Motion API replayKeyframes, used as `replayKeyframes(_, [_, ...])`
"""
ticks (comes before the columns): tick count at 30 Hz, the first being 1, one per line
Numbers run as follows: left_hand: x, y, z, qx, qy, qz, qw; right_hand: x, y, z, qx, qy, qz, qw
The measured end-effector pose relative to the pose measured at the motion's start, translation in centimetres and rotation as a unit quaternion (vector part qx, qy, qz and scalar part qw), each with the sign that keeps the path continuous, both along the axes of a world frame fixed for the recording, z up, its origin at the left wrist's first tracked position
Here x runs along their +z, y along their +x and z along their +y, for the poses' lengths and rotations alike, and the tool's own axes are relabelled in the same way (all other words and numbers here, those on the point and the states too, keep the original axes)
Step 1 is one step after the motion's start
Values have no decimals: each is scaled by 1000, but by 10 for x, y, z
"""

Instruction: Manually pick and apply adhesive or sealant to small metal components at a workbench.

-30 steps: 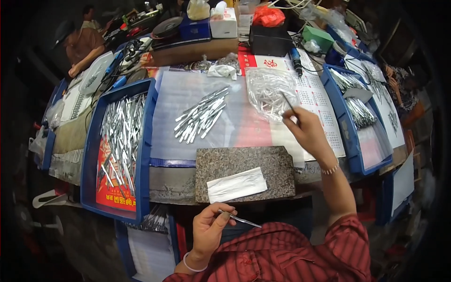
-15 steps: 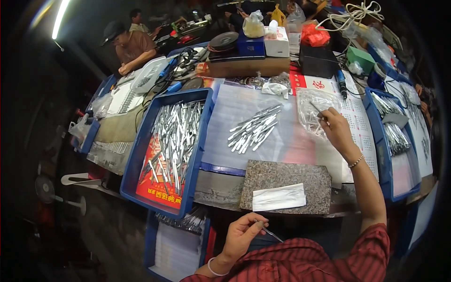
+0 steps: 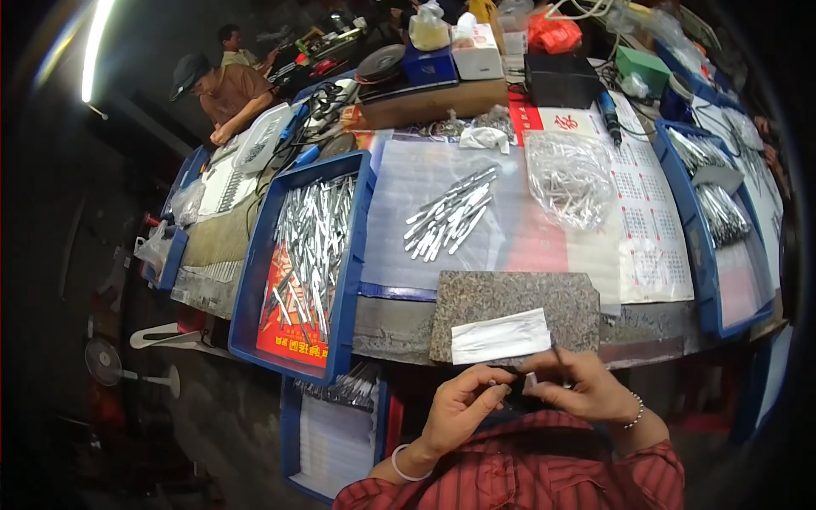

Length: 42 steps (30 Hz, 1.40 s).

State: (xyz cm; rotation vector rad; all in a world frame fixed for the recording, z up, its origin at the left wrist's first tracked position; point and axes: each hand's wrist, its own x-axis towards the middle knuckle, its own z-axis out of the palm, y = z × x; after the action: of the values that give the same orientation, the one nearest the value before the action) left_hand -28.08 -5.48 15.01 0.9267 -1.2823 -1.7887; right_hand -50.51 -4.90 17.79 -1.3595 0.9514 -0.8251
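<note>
Close to my body, just past the near table edge, my two hands are nearly together. My left hand point(image 3: 467, 410) is closed in a pinch on a thin metal rod, of which little more than a small tip shows. In my right hand point(image 3: 582, 387) are a thin dark stick, pointing up, and a small white piece point(image 3: 531, 380) at the fingertips, facing the left hand. Beyond them a folded white cloth point(image 3: 501, 337) lies on a speckled stone slab point(image 3: 459, 297). Farther off, a pile of silvery metal rods point(image 3: 450, 212) rests on plastic sheeting, beside a clear bag point(image 3: 571, 180) of small pale pieces.
On the left stands a blue tray point(image 3: 361, 229) of metal rods, with another blue bin point(image 3: 293, 442) below it. A blue tray point(image 3: 714, 314) with bundled rods is at the right. Boxes point(image 3: 433, 100) line the back. A co-worker point(image 3: 234, 98) sits at the far left.
My right hand has come back from the clear bag to beside my left hand, and a small white piece now shows at its fingertips. The view has shifted slightly.
</note>
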Motion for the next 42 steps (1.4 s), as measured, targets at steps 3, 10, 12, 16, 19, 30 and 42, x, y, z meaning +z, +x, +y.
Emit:
replayKeyframes(3, [5,-3,-2,-49,-55,-79,994,-9,4,6,46,-21,73,996])
replayKeyframes(10, [12,-7,0,-54,-61,-110,991,-24,4,4,66,185,-196,961])
replayKeyframes(12, [4,-5,0,0,17,-44,999,-22,2,5,48,204,-207,956])
replayKeyframes(16, [-6,-4,-3,79,56,-3,995,-30,-5,9,6,245,-171,954])
replayKeyframes(19, [-9,-5,-4,94,63,9,994,-35,1,16,-39,184,-121,975])
replayKeyframes(30, [-15,-5,-3,89,81,65,991,-29,17,21,-86,-45,46,994])
replayKeyframes(42, [-21,-1,-2,102,105,130,981,-24,24,23,-55,-227,155,960])
